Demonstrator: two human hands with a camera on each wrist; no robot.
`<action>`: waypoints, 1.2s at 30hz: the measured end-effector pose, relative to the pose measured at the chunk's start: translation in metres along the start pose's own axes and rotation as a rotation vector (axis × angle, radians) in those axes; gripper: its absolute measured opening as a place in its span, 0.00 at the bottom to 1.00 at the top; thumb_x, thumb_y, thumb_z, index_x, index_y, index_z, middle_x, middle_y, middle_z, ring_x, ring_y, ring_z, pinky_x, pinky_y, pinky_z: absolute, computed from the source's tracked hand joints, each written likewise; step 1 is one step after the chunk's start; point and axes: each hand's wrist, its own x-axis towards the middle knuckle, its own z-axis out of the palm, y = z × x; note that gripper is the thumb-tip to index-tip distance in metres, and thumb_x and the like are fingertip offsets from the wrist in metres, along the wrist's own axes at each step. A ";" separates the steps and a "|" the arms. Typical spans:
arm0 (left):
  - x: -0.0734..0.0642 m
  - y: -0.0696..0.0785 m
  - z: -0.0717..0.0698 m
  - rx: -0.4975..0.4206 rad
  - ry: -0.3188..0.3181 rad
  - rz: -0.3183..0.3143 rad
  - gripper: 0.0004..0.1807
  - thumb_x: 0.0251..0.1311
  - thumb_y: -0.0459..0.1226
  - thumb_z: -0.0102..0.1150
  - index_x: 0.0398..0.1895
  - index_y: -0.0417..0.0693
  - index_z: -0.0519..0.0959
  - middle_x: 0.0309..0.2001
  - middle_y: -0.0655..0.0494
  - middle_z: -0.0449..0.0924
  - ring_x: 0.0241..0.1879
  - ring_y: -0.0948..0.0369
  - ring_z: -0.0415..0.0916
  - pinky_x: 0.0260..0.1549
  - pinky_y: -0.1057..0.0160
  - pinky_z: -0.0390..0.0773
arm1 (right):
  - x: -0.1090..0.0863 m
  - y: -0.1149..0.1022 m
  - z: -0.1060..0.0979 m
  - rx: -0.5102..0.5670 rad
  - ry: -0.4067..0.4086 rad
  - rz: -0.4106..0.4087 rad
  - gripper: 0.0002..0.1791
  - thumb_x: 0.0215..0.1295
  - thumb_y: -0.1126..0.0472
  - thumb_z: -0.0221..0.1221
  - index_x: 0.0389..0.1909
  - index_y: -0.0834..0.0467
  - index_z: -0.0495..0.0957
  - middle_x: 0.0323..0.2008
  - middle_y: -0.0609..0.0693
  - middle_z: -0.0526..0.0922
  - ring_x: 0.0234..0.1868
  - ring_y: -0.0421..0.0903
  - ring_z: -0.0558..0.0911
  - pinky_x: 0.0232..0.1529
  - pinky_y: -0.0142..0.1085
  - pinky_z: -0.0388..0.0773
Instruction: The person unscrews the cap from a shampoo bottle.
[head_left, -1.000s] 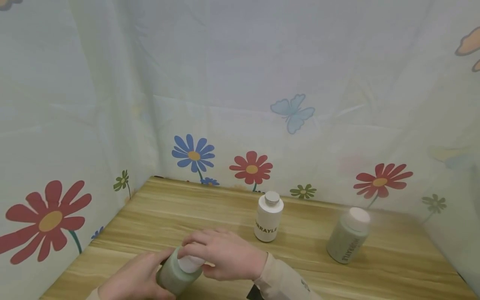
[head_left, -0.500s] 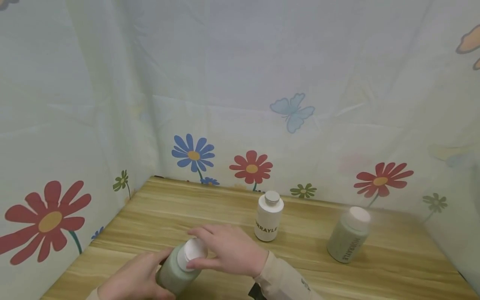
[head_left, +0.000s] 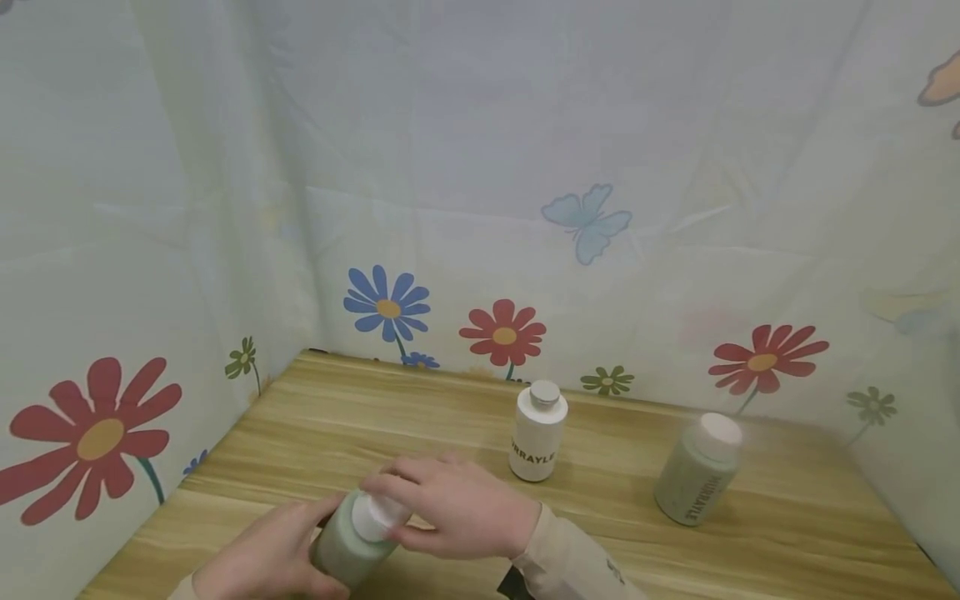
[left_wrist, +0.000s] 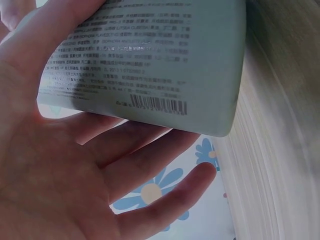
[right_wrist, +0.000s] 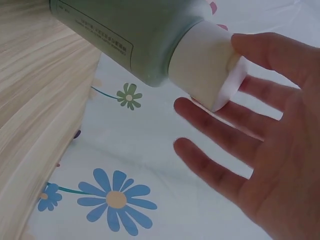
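In the head view my left hand (head_left: 262,547) grips the body of a pale green bottle (head_left: 347,542) with a white cap (head_left: 375,515). The bottle leans to the right, low over the front left of the table. The left wrist view shows printed text and a barcode on the bottle (left_wrist: 150,65), with the thumb across it and fingers behind. My right hand (head_left: 457,508) pinches the cap between thumb and forefinger. Its lower fingers (right_wrist: 215,125) extend past the cap (right_wrist: 205,65) in the right wrist view.
A white bottle (head_left: 537,437) with a silver cap stands behind my right hand. Another green bottle (head_left: 697,475) with a pale cap stands farther right. A flower-print curtain (head_left: 465,167) encloses the wooden table (head_left: 360,417) at the back and sides.
Half a second ago the right fingers were spread wider and the cap's top showed. Now they close around the cap again. The left hand keeps its grip; the standing bottles have not moved.
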 end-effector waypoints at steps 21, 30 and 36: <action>0.002 -0.002 -0.003 -0.053 -0.043 -0.019 0.38 0.37 0.53 0.76 0.55 0.57 0.73 0.49 0.61 0.81 0.41 0.69 0.76 0.37 0.66 0.76 | 0.009 -0.002 0.005 0.012 0.071 0.148 0.28 0.65 0.35 0.53 0.60 0.45 0.71 0.50 0.38 0.82 0.44 0.33 0.80 0.44 0.24 0.74; 0.001 -0.002 0.000 -0.033 -0.035 -0.011 0.41 0.36 0.52 0.77 0.58 0.56 0.73 0.48 0.60 0.81 0.41 0.67 0.75 0.36 0.66 0.75 | 0.005 -0.001 0.003 0.007 0.049 0.028 0.23 0.62 0.48 0.61 0.58 0.47 0.73 0.47 0.40 0.80 0.40 0.32 0.78 0.38 0.15 0.69; 0.001 -0.004 0.000 0.002 -0.016 0.007 0.41 0.35 0.53 0.77 0.58 0.57 0.73 0.47 0.63 0.81 0.40 0.68 0.75 0.35 0.67 0.74 | 0.005 -0.002 0.000 -0.031 0.032 -0.076 0.26 0.57 0.56 0.65 0.58 0.46 0.72 0.55 0.43 0.76 0.52 0.37 0.77 0.51 0.23 0.74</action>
